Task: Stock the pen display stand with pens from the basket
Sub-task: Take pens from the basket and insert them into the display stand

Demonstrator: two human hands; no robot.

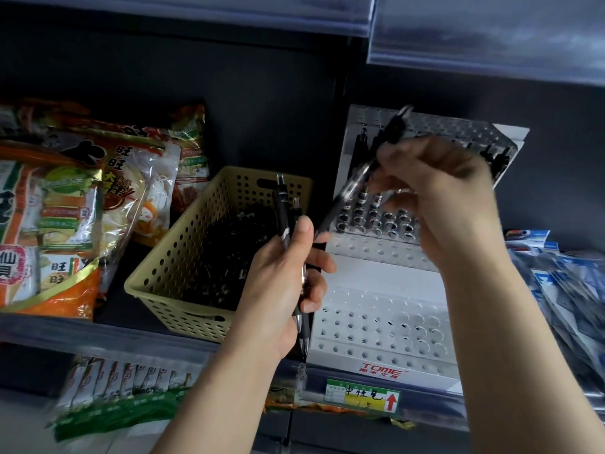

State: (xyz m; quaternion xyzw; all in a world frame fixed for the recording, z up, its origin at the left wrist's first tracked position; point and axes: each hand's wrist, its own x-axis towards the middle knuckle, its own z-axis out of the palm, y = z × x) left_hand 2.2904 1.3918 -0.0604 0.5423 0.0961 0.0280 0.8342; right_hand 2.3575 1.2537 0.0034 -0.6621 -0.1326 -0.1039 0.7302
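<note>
Just left of the white holey plastic pen display stand (pixel 376 273), the left hand (pixel 281 283) curls its fingers round a bunch of black click pens (pixel 282 204). Above the stand's top rows, the right hand (pixel 451 198) pinches one tilted black pen (pixel 340 202) in its fingers. The tan holey plastic basket (pixel 183 317) left of the stand holds more black pens (pixel 222 257)

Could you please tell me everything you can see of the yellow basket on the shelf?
The pale yellow perforated plastic basket is rectangular, with rows of round holes in its walls and a slot handle in each short end. It stands upright on the dark shelf, between the orange snack bags and the white pen display stand. Loose black pens lie heaped inside. The left hand, gripping other pens, overlaps its right side; contact cannot be told.
</note>
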